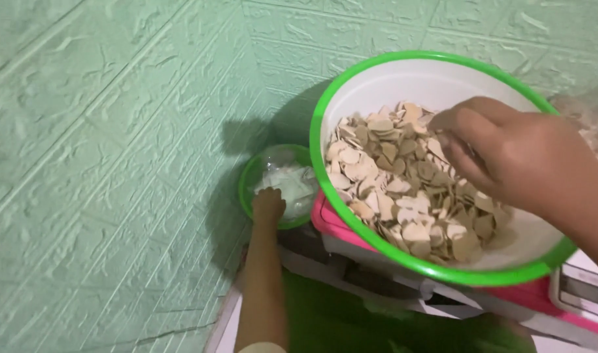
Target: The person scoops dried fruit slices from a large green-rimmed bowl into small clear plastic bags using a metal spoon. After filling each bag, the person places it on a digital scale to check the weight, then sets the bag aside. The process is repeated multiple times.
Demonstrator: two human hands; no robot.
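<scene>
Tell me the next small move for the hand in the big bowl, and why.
Probably pinch a few chips and lift them clear. The right hand already rests fingers-down on the pale chips in the big green-rimmed bowl, while the left hand waits at the small green bowl.

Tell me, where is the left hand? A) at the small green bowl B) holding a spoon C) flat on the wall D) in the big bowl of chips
A: the left hand rests at the rim of the small green bowl, while the right hand reaches into the big bowl over the heart-shaped chips.
</scene>
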